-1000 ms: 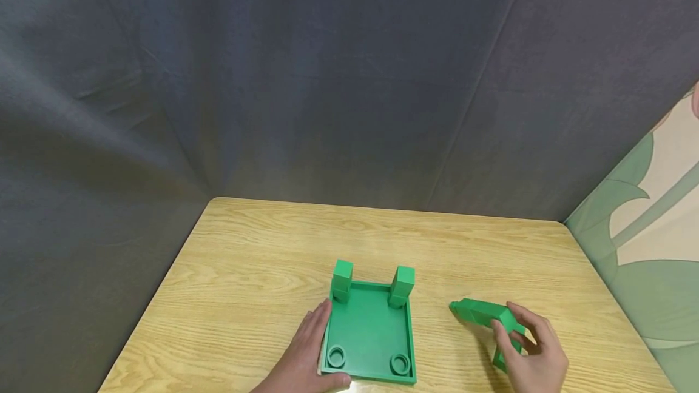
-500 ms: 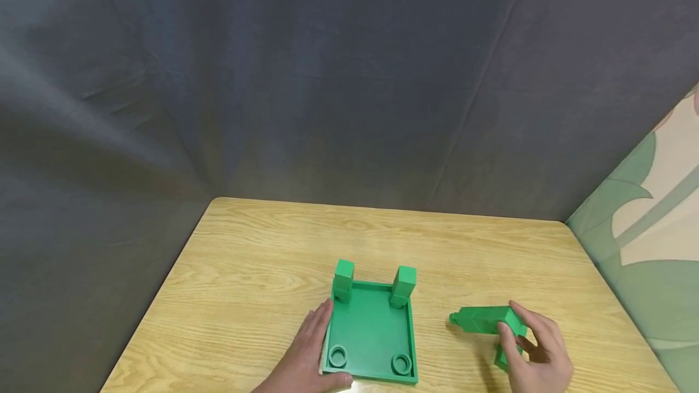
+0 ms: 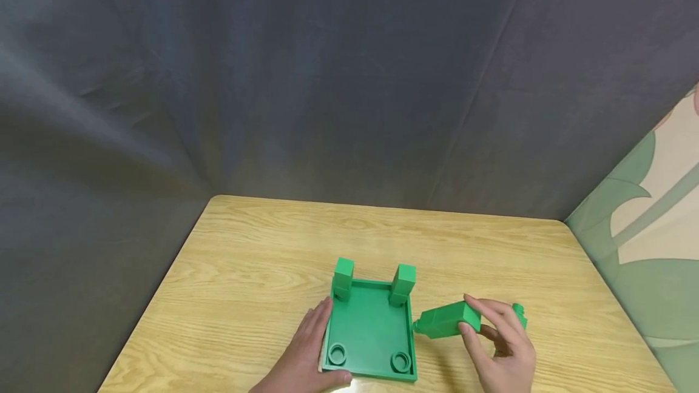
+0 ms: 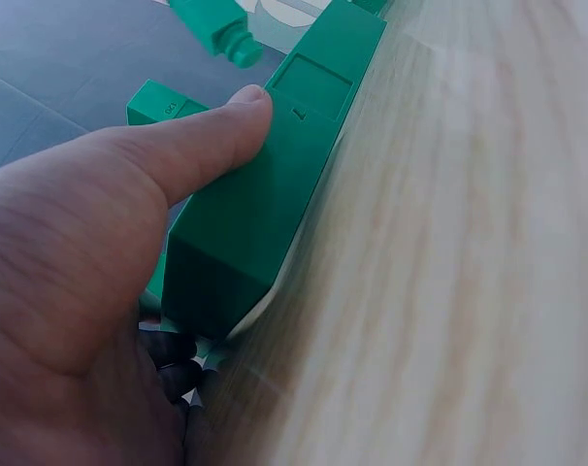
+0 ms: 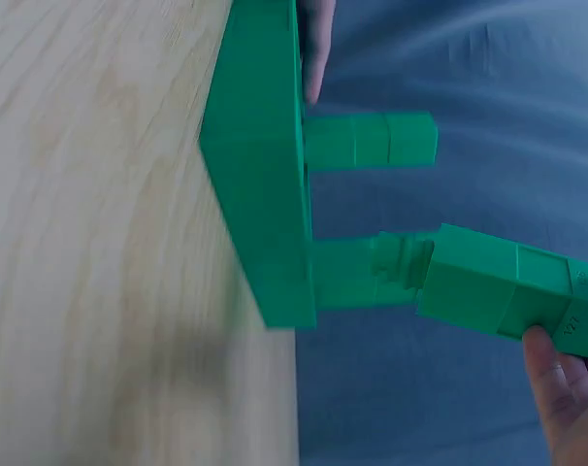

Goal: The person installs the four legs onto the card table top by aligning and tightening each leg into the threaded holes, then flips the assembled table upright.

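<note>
A shallow green tray-like panel (image 3: 370, 329) lies on the table, with two square green legs (image 3: 343, 278) upright at its far corners. Round sockets (image 3: 337, 354) show at the near corners. My left hand (image 3: 306, 350) grips the near left corner, fingers along the side and thumb against the front wall (image 4: 245, 194). Between thumb and fingertips, my right hand (image 3: 502, 344) pinches a loose green leg (image 3: 445, 320) by its square end. Its threaded tip points left, overlapping the panel's right rim in the head view. In the right wrist view, this leg (image 5: 507, 282) is tilted.
Behind my right hand another green part (image 3: 519, 315) with a threaded end is mostly hidden. The wooden table (image 3: 262, 241) ends at a dark grey curtain (image 3: 349, 108) at the back and left. A leaf-patterned cloth (image 3: 655, 247) hangs at the right.
My right hand has carried the leg left, bringing its threaded tip to the panel's right rim and uncovering the other part's threaded end. The left hand and panel have stayed nearly still.
</note>
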